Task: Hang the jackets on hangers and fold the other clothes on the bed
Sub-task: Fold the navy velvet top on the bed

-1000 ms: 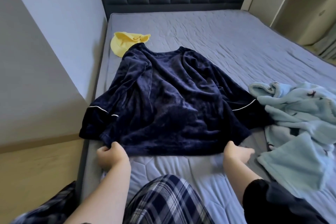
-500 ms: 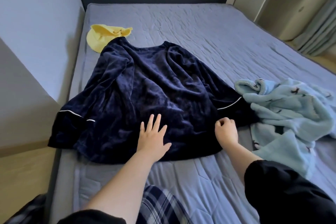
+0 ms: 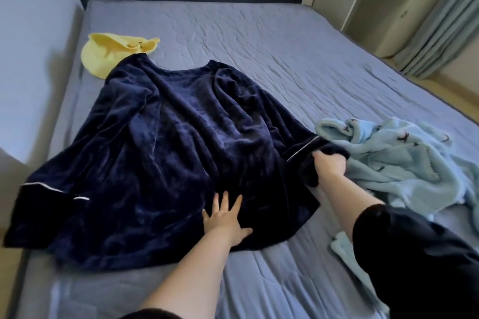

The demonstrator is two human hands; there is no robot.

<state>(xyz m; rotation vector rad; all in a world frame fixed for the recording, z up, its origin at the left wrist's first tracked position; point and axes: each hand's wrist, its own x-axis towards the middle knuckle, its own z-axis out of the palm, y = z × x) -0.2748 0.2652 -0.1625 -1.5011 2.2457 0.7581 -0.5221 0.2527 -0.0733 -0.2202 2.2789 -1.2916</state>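
Navy top (image 3: 181, 150) lies spread flat on the left half of the bed (image 3: 285, 59), collar toward the bed's head; in the head view my left hand (image 3: 224, 223) presses it flat, fingers splayed, near the hem, and my right hand (image 3: 329, 166) grips its sleeve cuff (image 3: 307, 162) toward the bed's middle. I judge this is the first fold: next I carry that sleeve across the body, left hand anchoring, before turning to the light blue fleece (image 3: 401, 163) on the bed's right
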